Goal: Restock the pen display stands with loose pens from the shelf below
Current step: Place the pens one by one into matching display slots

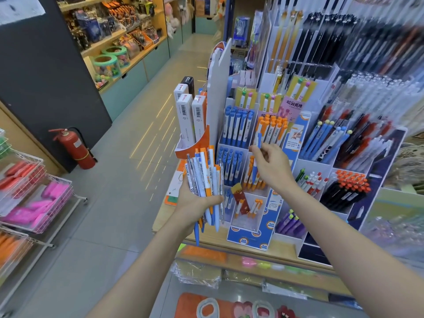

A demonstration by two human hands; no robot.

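Gripping a fanned bundle of pens upright, the left hand serves as a ready supply; the right hand pinches one blue pen vertically before the display stand, apparently for sorting into its matching-colour compartment.

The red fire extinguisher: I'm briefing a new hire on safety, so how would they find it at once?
Look left of the pen display stand, across the grey tiled aisle, to the dark wall panel. The fire extinguisher stands on the floor at its foot. It is the only red cylinder with a black hose; the nearby wire baskets hold soft pink and orange goods.
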